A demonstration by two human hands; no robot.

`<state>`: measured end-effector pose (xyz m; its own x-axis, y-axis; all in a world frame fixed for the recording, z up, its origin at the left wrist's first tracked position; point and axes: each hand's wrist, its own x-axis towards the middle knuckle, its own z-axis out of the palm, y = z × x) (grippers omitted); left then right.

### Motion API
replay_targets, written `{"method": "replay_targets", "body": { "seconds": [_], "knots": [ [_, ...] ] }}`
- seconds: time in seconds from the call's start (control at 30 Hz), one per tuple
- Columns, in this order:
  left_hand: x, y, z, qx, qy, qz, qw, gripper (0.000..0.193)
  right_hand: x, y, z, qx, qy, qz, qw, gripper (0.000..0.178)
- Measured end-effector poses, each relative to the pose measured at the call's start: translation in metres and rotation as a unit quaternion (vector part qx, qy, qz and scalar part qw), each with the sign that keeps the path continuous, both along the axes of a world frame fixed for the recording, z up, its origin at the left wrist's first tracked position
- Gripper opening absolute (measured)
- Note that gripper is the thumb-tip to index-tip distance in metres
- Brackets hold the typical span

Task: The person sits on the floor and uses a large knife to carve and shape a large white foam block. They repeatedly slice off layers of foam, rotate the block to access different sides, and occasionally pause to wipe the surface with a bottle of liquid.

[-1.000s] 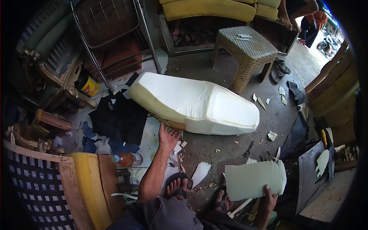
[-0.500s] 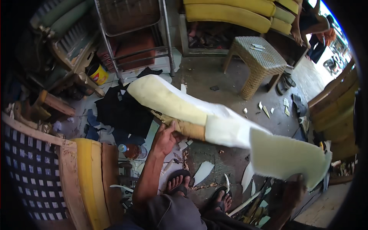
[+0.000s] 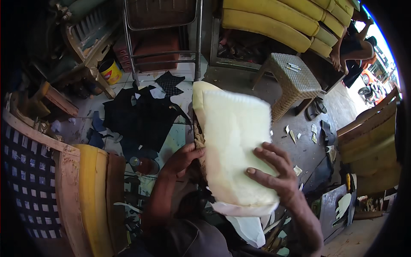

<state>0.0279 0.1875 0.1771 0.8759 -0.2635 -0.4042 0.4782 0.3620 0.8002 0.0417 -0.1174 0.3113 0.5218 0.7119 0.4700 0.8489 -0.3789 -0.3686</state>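
Note:
A padded wooden piece [image 3: 197, 95] with a yellow foam face stands tilted before me, its rough brown edge facing left. My left hand [image 3: 185, 158] grips that edge, thumb on the near side and fingers partly hidden. Over the piece lies a pale cream sheet of foam or wadding [image 3: 237, 128], covering most of it. My right hand [image 3: 276, 173] rests on the sheet's right side with its fingers spread. White cloth [image 3: 248, 229] hangs below the lower end, near my lap.
Black fabric scraps [image 3: 139, 113] and a bottle [image 3: 145, 165] lie to the left. A woven stool [image 3: 295, 70] stands at the back right, with yellow cushions [image 3: 265, 23] behind. At left is a frame with black webbing [image 3: 32, 180]. A person [image 3: 357, 47] sits far right.
The padded piece has swung from lying crosswise to pointing away from me. The pale sheet has come from the far right onto it, with my right hand now flat on top.

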Motion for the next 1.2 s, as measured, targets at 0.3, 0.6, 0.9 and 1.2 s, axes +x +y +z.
{"method": "replay_targets", "body": {
  "seconds": [0.3, 0.6, 0.9, 1.2],
  "knots": [
    [0.010, 0.031, -0.009, 0.129, -0.138, -0.049, 0.981, 0.052, -0.081, 0.012, -0.094, -0.069, 0.060, -0.054, 0.994, 0.049],
    [0.084, 0.040, -0.026, 0.112, -0.077, 0.160, 0.978, 0.032, -0.081, 0.020, -0.091, -0.077, 0.090, -0.040, 0.992, 0.058],
    [0.075, 0.034, -0.013, 0.200, -0.043, 0.183, 0.962, 0.047, -0.084, 0.022, -0.092, -0.054, 0.101, -0.039, 0.993, 0.059],
    [0.091, 0.051, -0.039, 0.150, -0.123, 0.218, 0.957, 0.041, -0.086, 0.025, -0.090, -0.023, 0.142, -0.026, 0.989, 0.058]
  ]
}}
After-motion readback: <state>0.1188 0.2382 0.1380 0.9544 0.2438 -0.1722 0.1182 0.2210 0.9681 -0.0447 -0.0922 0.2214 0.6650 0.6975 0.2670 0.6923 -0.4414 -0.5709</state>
